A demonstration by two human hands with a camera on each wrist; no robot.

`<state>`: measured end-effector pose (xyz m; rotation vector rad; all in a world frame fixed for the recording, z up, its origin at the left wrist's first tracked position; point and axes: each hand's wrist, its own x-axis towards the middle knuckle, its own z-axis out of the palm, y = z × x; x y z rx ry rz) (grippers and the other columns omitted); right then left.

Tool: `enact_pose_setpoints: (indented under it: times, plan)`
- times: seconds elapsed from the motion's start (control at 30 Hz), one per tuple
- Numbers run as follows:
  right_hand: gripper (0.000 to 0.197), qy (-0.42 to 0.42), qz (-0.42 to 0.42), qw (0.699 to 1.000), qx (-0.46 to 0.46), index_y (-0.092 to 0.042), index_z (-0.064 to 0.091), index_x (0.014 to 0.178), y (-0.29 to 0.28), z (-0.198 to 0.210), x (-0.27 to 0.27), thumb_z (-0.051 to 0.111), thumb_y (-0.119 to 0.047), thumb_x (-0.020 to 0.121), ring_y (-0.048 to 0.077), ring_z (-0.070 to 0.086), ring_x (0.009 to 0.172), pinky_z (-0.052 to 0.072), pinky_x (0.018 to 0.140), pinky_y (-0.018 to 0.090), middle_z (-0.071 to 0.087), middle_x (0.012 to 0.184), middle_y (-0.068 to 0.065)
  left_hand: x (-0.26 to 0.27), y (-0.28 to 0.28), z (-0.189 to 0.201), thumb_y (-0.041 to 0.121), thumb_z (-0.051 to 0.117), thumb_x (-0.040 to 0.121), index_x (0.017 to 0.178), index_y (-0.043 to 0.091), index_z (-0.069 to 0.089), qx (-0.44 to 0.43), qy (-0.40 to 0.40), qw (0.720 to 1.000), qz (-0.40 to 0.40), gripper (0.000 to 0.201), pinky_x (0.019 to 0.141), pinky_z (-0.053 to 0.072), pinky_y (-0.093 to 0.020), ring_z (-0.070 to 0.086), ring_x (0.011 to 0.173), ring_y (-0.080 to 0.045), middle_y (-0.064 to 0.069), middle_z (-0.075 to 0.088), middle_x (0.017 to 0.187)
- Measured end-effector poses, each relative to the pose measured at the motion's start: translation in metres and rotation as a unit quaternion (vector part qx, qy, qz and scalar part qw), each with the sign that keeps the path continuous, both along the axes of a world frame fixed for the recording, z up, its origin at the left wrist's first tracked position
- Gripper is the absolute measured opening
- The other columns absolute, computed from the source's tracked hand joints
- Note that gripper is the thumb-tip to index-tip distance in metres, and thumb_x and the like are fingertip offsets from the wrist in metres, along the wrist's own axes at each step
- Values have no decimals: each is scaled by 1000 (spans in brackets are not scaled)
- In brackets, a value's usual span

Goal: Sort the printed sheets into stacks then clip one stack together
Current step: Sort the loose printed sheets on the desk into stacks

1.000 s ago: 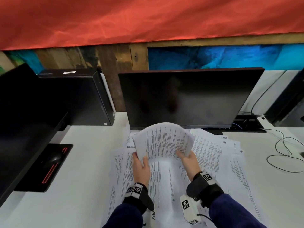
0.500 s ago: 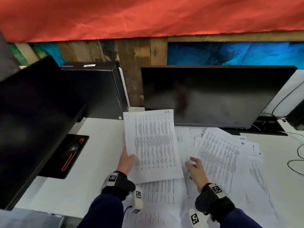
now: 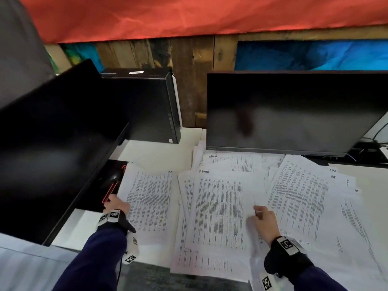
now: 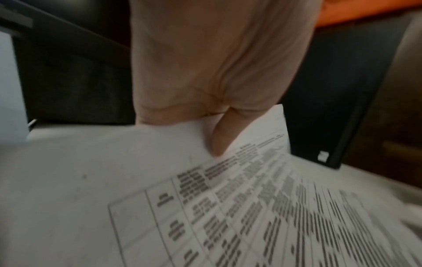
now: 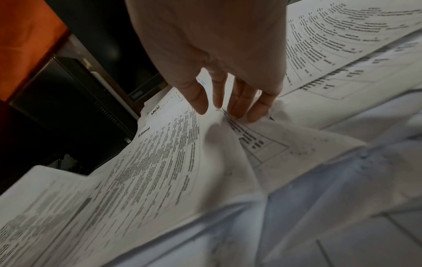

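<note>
Printed sheets (image 3: pixel 298 198) lie spread and overlapping across the white desk (image 3: pixel 159 153) in front of the middle monitor. My left hand (image 3: pixel 120 203) pinches the left edge of one printed sheet (image 3: pixel 150 202), which lies low at the left of the pile; in the left wrist view the thumb lies on top of that sheet (image 4: pixel 262 198). My right hand (image 3: pixel 257 213) is at the right edge of the top middle sheet (image 3: pixel 218 208). The right wrist view shows its fingertips (image 5: pixel 258 113) pinching a puckered fold of that sheet (image 5: pixel 173 153). No clip is in view.
A dark monitor (image 3: pixel 294 114) stands behind the pile, and a second one (image 3: pixel 52 143) angles in at the left. A black computer tower (image 3: pixel 151 106) sits between them. A black mouse pad with a mouse (image 3: pixel 111 181) lies beside my left hand. Cables (image 3: pixel 378 133) run at the far right.
Both hands held one sheet up a second ago. The left hand carried it left and lowered it beside the pile; the right hand let go and dropped onto the middle sheets.
</note>
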<state>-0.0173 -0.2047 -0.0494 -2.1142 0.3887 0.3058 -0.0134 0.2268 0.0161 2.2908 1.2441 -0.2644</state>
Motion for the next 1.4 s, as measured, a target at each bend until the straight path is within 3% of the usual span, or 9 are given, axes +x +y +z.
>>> enact_pose_setpoints:
  times: [0.13, 0.27, 0.5, 0.63, 0.7, 0.8, 0.97, 1.17, 1.4]
  plan:
    - [41, 7, -31, 999, -22, -8, 52, 126, 3, 0, 0, 56, -10, 85, 29, 57, 101, 48, 98, 45, 52, 119, 18, 9, -58, 3, 12, 57, 86, 138, 9, 34, 76, -79, 991, -81, 57, 96, 42, -48, 46, 119, -38, -20, 39, 135]
    - [45, 51, -108, 991, -66, -9, 46, 133, 8, 6, 2, 52, -11, 88, 40, 40, 122, 35, 105, 44, 38, 133, 23, 18, -133, -21, 17, 49, 94, 134, 7, 40, -119, -94, 966, -209, 42, 102, 43, -37, 50, 121, -30, -14, 45, 136]
    - [54, 121, -213, 968, 56, -7, 41, 133, 27, 10, 11, 59, -13, 82, 39, 53, 111, 46, 99, 46, 47, 130, 21, 26, -163, -32, 21, 48, 87, 132, 3, 34, -242, -1, 965, -97, 50, 99, 45, -41, 54, 108, -29, -12, 55, 116]
    - [49, 145, -110, 981, 72, -11, 48, 110, 38, 8, 7, 72, -24, 70, 31, 58, 100, 50, 93, 44, 58, 109, 11, 22, -167, -35, 21, 45, 88, 136, 13, 36, -177, -8, 976, -126, 50, 104, 35, -42, 42, 122, -32, -10, 50, 131]
    - [31, 138, -66, 988, 1, -15, 55, 103, 42, 7, 9, 65, -25, 75, 31, 56, 102, 48, 94, 44, 56, 108, 11, 17, -170, -38, 23, 46, 89, 140, 21, 31, -112, -31, 982, -152, 53, 104, 36, -48, 40, 125, -33, -9, 45, 136]
    - [18, 90, -57, 986, 129, -7, 54, 97, 49, 17, 6, 54, -2, 80, 32, 60, 93, 52, 89, 49, 62, 106, 23, 12, -172, -44, 12, 45, 91, 139, 19, 31, -110, -119, 974, -157, 51, 92, 49, -44, 53, 110, -30, -13, 45, 131]
    - [14, 20, -174, 973, 150, -11, 49, 85, 18, 17, 11, 50, 0, 77, 27, 59, 84, 49, 80, 42, 64, 101, 25, 11, -190, -39, 10, 47, 92, 132, 11, 41, -177, -182, 952, -173, 40, 93, 47, -36, 54, 108, -27, -13, 52, 124]
    - [45, 107, -197, 974, -24, -4, 47, 130, -10, 29, 19, 52, -13, 86, 41, 50, 115, 42, 100, 42, 46, 131, 24, 21, -211, -37, 18, 50, 90, 132, 8, 41, -228, -78, 948, -207, 43, 91, 44, -28, 51, 104, -23, -12, 50, 125]
    - [25, 59, -156, 973, 162, 1, 59, 107, 4, 49, 7, 54, 4, 83, 24, 64, 77, 54, 66, 34, 67, 89, 10, 27, -216, -35, 23, 51, 91, 133, 9, 41, -200, -59, 962, -178, 45, 90, 46, -32, 54, 112, -28, -13, 51, 127]
